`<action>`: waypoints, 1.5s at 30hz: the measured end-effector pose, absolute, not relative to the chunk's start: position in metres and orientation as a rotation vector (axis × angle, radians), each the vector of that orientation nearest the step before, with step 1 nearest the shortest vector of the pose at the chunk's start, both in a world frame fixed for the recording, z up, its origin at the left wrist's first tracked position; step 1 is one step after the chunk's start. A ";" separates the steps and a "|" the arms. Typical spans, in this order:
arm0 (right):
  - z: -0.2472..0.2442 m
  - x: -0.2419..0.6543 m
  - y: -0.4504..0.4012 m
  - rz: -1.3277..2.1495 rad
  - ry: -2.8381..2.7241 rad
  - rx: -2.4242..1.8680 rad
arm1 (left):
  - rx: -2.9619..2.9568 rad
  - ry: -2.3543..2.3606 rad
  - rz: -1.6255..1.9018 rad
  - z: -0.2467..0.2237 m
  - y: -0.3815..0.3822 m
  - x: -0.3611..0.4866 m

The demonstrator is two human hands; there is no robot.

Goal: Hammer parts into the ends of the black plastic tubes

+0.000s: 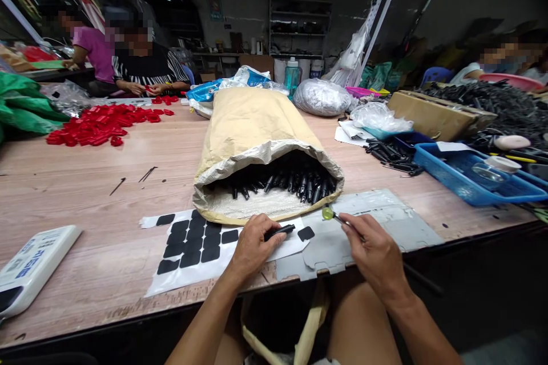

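From here, the left hand point(256, 244) pinches a glossy black plastic tube point(280, 231) above white backing paper with rounded black squares point(188, 249). The right hand point(377, 252) pinches a thin dark tool with a round yellow-green tip point(327, 214). A crinkled tan sack point(261, 120) gapes just beyond; loose red plastic pieces point(92, 125) lie left.

Black pen-like part point(285, 230) in left hand point(256, 241), near open sack point(261, 120).

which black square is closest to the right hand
The lone black square between the left hand and the right hand; the other squares in view lie left of the left hand.
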State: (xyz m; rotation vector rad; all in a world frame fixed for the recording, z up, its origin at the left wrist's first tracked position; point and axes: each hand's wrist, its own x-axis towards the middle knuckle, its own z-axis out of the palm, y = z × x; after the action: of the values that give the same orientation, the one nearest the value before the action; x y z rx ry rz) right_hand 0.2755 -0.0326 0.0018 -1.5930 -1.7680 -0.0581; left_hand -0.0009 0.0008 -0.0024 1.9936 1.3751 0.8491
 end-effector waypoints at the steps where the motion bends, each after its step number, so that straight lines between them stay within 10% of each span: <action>1: -0.002 0.289 -0.028 -0.137 -1.799 -1.655 | 1.996 1.369 0.841 -0.002 0.001 -0.001; 8: -0.018 0.329 -0.007 -0.435 -1.853 -1.801 | 2.008 1.345 0.833 0.000 0.000 -0.002; 16: 0.019 0.228 -0.013 0.324 -2.198 -1.323 | 1.997 1.279 0.889 0.000 -0.002 -0.003; 45: 0.009 0.223 -0.002 0.339 -2.130 -1.210 | 1.997 1.282 0.947 -0.005 -0.002 -0.004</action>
State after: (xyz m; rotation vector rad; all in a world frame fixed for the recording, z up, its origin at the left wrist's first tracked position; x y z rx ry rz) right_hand 0.2229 -0.0018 0.0087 -1.2099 -2.1300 0.3393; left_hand -0.0040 -0.0021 -0.0045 1.9973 1.2821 0.9472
